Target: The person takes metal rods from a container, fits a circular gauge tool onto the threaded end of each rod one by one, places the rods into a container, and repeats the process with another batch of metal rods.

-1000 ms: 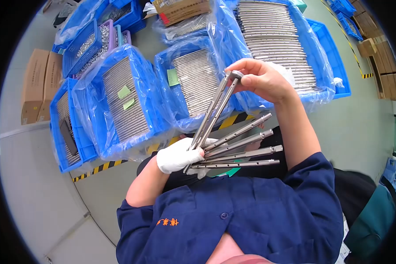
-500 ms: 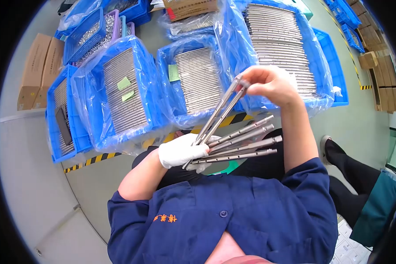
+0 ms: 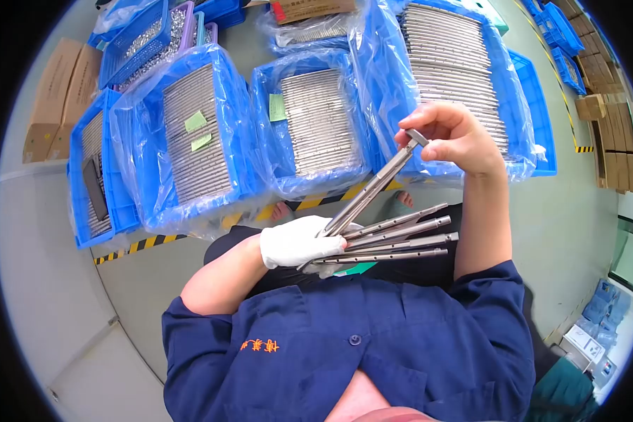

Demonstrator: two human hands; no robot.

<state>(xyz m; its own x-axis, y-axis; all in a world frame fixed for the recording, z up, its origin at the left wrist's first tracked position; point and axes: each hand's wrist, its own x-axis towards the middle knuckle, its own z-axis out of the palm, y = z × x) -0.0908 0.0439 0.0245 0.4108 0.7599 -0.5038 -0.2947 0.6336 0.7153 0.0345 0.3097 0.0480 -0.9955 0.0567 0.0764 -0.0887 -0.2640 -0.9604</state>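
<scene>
My left hand [image 3: 299, 243], in a white glove, is closed around a fan of several slim metal rods [image 3: 399, 229] with small holes along them. Their free ends spread to the right. From the same grip, a close-lying set of rods [image 3: 370, 191] slants up toward my bare right hand [image 3: 451, 141]. There my thumb and fingers pinch a small flat metal piece [image 3: 418, 138] at the upper rod ends. Whether it is a separate part or belongs to a rod, I cannot tell.
Plastic-lined blue crates hold rows of similar rods: a left one [image 3: 221, 158], a middle one [image 3: 257, 133] and a large right one [image 3: 520, 112]. Green notes [image 3: 195, 121] lie on some rods. Cardboard boxes [image 3: 55, 91] stand at left. Yellow-black tape [image 3: 155, 241] marks the floor.
My right hand has moved right and turned, with the small metal piece now plainly visible. The slanting rods lie closer together. The person at right has moved mostly out of view.
</scene>
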